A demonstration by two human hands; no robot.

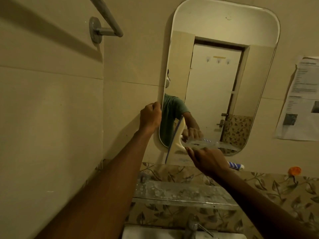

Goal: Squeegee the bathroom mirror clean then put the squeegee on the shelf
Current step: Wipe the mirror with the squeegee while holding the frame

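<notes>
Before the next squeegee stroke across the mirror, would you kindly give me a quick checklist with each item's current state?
1. Right hand grips the squeegee handle: ok.
2. Blade lies against the mirror glass: cannot tell; it sits over the lower left corner, contact unclear.
3. Left hand steadies the mirror's left edge: ok, clear of the blade.
4. Stroke path to the right is free: ok, nothing in front of the glass there.
5. Shelf below has room for the squeegee: ok, its middle is bare.
6. Glass free of streaks: cannot tell in this dim light.
</notes>
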